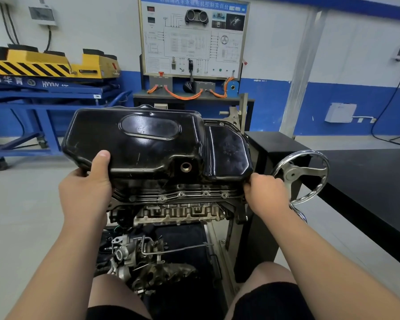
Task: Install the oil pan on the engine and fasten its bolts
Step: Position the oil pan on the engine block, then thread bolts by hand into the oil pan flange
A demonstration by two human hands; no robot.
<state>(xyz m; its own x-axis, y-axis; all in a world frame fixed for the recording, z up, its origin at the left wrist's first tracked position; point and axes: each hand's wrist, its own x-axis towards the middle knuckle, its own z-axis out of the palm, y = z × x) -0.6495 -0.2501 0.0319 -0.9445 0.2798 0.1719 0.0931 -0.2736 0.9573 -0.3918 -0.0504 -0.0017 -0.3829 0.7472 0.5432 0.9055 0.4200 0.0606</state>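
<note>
The black oil pan (pixel 148 144) lies bottom-up over the upturned engine (pixel 178 212), which hangs in a metal stand. A brass-coloured drain hole (pixel 186 167) faces me. My left hand (pixel 88 188) grips the pan's near left corner, thumb on top. At the near right corner my right hand (pixel 264 192) holds the pan's flange. The flange (pixel 183 195) along the near side shows several bolt holes; I cannot tell whether bolts sit in them. The pan's left end looks raised a little above the engine.
A chrome handwheel (pixel 303 176) of the stand sits right of my right hand. A black bench (pixel 367 192) runs along the right. Loose engine parts (pixel 146 262) lie below in the stand. A blue lift table (pixel 44 95) and a training board (pixel 193 38) stand behind.
</note>
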